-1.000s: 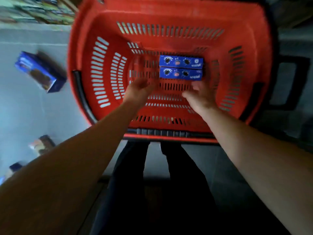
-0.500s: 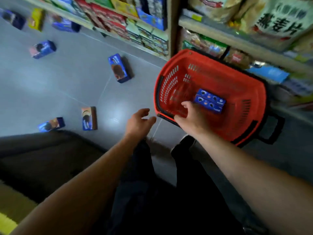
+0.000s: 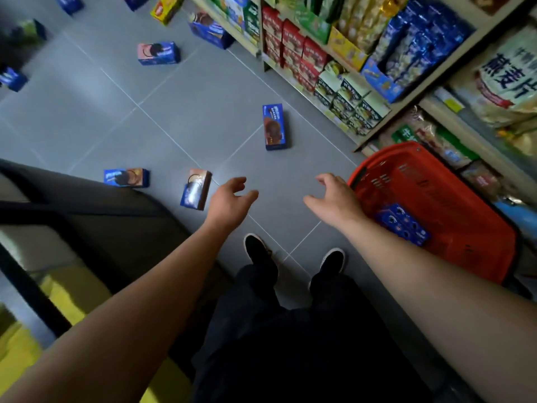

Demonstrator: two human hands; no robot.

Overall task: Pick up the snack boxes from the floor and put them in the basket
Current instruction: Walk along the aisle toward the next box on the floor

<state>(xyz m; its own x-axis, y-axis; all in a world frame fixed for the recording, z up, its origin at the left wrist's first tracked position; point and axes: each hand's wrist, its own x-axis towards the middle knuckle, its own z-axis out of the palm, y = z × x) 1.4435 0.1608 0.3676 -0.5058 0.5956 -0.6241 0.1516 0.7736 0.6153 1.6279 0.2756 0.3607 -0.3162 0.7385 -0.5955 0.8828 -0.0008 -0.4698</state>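
Snack boxes (image 3: pixel 195 189) lie scattered on the floor (image 3: pixel 186 112), and with left hand (image 3: pixel 229 203) and right hand (image 3: pixel 334 203) spread empty, a hasty one-handed grab could drop one.

basket (image 3: pixel 453 196): right forearm covers part of its near rim
blue boxes in basket (image 3: pixel 402 222): lower left end hidden behind that forearm
far boxes (image 3: pixel 69 2): at 11 o'clock, cut by top edge, blurred
box at 9 o'clock (image 3: pixel 11 78): smeared, print unreadable
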